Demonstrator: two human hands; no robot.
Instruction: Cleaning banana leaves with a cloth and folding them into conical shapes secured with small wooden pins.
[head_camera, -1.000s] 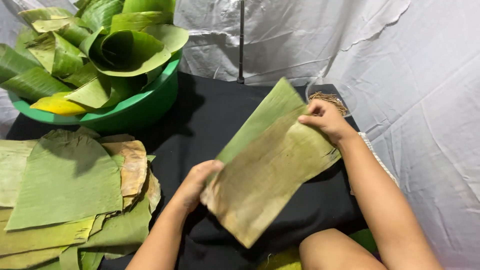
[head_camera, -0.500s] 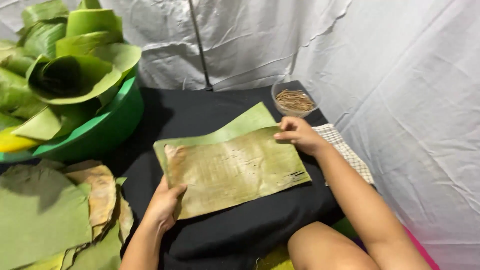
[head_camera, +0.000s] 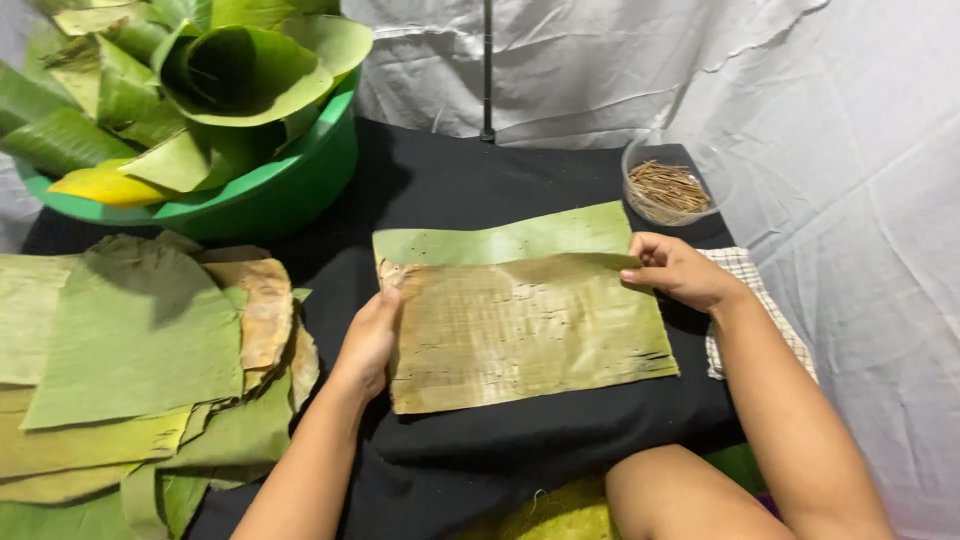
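Here we span the banana leaf piece (head_camera: 525, 315) end to end.
Its long axis runs left-right; left hand (head_camera: 368, 340) lies flat on one end, right hand (head_camera: 678, 272) pinches the other.

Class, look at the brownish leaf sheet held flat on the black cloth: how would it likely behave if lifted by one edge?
The leaf sheet looks thin, so it would probably droop. Small splits along its right edge suggest it tears easily along the grain. Both the left hand and right hand press it down, hinting that it curls.
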